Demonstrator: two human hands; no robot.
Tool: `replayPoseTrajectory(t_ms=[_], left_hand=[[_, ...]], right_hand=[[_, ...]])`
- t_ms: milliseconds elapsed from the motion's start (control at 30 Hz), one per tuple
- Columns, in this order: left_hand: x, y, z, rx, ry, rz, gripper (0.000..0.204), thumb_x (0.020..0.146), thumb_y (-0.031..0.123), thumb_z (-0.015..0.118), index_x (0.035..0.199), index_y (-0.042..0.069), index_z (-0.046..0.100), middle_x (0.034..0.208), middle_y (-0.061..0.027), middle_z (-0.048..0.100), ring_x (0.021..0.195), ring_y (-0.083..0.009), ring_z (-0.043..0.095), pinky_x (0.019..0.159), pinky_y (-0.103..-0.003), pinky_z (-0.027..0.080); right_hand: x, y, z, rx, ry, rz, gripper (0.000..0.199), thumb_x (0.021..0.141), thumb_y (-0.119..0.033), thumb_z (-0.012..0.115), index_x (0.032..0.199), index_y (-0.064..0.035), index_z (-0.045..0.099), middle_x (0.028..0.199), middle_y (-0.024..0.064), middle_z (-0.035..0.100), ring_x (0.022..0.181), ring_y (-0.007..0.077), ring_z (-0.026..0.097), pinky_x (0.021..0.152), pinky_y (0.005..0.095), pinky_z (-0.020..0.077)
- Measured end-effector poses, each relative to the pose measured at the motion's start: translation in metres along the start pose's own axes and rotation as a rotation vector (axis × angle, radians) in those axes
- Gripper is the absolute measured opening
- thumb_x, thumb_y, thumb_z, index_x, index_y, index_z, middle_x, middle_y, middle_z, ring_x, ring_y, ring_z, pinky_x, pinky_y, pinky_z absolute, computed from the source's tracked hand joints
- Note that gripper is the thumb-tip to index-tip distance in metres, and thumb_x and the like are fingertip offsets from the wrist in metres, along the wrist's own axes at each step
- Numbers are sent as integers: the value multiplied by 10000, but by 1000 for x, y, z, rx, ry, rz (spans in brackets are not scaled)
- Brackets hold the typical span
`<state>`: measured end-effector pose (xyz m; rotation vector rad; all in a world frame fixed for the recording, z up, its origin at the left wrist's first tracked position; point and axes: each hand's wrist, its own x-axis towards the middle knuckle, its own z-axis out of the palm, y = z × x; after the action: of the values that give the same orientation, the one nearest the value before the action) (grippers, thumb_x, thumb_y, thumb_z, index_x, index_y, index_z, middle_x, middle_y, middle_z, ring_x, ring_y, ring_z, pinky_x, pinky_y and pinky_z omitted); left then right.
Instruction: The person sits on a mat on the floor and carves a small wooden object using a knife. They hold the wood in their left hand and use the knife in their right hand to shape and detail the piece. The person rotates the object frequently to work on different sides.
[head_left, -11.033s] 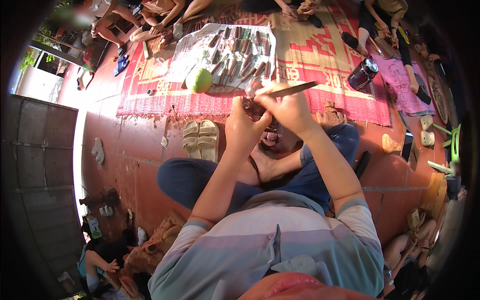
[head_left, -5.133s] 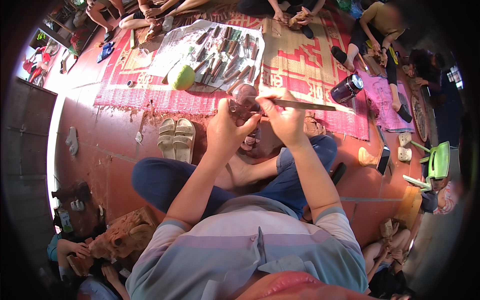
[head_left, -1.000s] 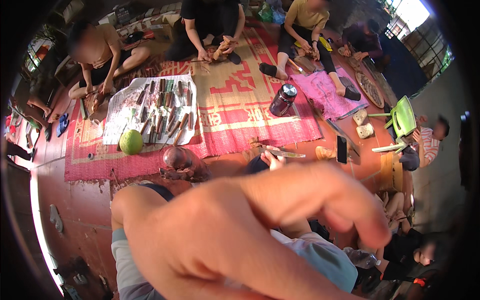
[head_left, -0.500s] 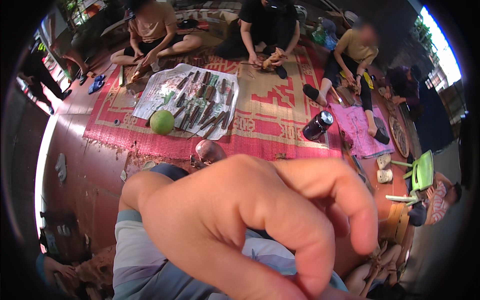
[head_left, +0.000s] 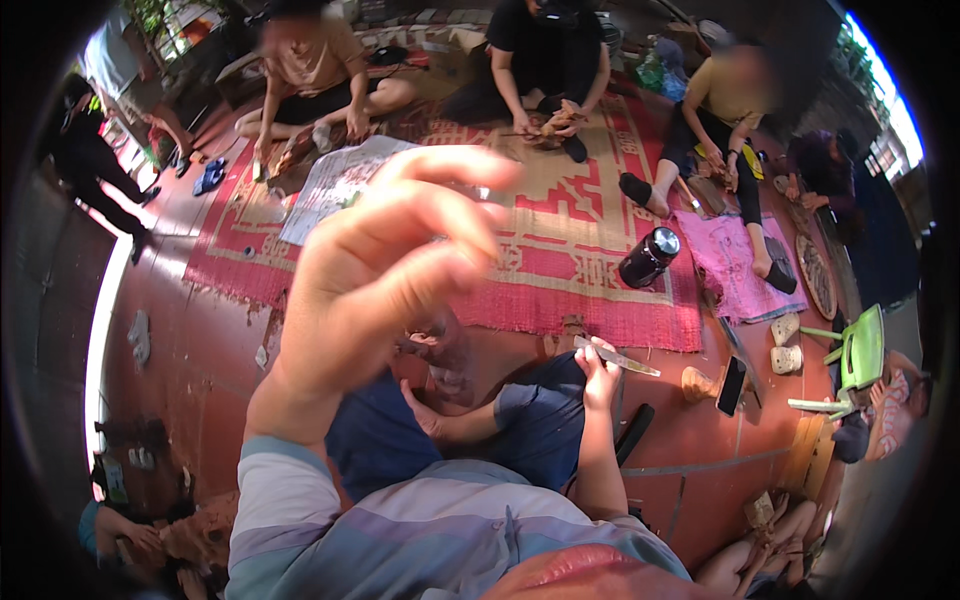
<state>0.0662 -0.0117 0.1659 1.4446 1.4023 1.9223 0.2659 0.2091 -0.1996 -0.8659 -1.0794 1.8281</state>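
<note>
— Since half a second ago, my left hand [head_left: 385, 270] has lifted higher toward the camera and now hides most of the paper sheet [head_left: 330, 180] and the round thing that lay beyond it. Its fingers are loosely curled and spread, holding nothing.

— And the right hand?

— My right hand [head_left: 598, 368] rests on my knee, closed around a knife [head_left: 620, 357], blade pointing out to the right, away from my body.

— What could go wrong?

— I judge the raised left hand blinds me: I can't see what sits beyond and below it, so bringing it down blind could knock the glassy object [head_left: 450, 350] just under it. The blade is bare too; my leg lies right beneath the right hand, so a slip would nick the knee.

— Room to move?

— Just beyond both hands runs the frayed edge of the red mat [head_left: 590, 250]. To the right of the knife, a dark flask [head_left: 648, 257] and a phone [head_left: 733, 385] stand near; the floor left of my left hand looks open.
</note>
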Motion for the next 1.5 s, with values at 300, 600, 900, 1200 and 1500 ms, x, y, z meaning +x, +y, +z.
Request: replayPoseTrajectory(t_ms=[300, 600, 900, 1200, 1500], left_hand=[[-133, -113, -27, 38, 323, -576, 774, 869, 109, 589, 1466, 134, 97, 1425, -184, 268, 1255, -231, 352, 1036, -358, 308], [-143, -156, -1, -335, 729, -723, 562, 867, 173, 612, 1347, 223, 325, 1153, -47, 494, 1027, -220, 511, 892, -513, 420], [-130, -163, -19, -506, 633, -813, 261, 813, 5, 534, 1066, -17, 475, 948, -207, 591, 924, -409, 621, 751, -470, 574], [-121, -158, -16, -593, 498, -787, 459, 795, -63, 482, 1224, -18, 325, 967, -192, 574, 937, -372, 626, 781, -462, 577], [-100, -161, -1, -520, 199, -877, 325, 790, -47, 496, 1113, -63, 479, 991, -196, 605, 883, -314, 641, 736, -420, 588]], right_hand=[[-3, -2, 10, 57, 5, 22, 284, 870, -24, 592, 1143, 41, 547, 916, 74, 595, 736, 137, 613, 680, 253, 557], [-9, -5, 10, 25, -31, -42, 300, 941, -182, 525, 1191, -17, 540, 1014, 72, 596, 898, 135, 608, 772, 259, 522], [-19, -13, 14, 88, 6, -40, 229, 982, -204, 413, 1087, -19, 501, 944, 110, 588, 802, 190, 653, 705, 298, 564], [-31, -24, 36, 50, -63, -108, 196, 961, -159, 458, 1086, -14, 495, 967, 111, 587, 806, 188, 650, 734, 309, 563], [-51, -65, 92, -311, -126, -397, 97, 868, -21, 596, 963, -5, 611, 939, 49, 624, 905, 105, 580, 797, 232, 473]])
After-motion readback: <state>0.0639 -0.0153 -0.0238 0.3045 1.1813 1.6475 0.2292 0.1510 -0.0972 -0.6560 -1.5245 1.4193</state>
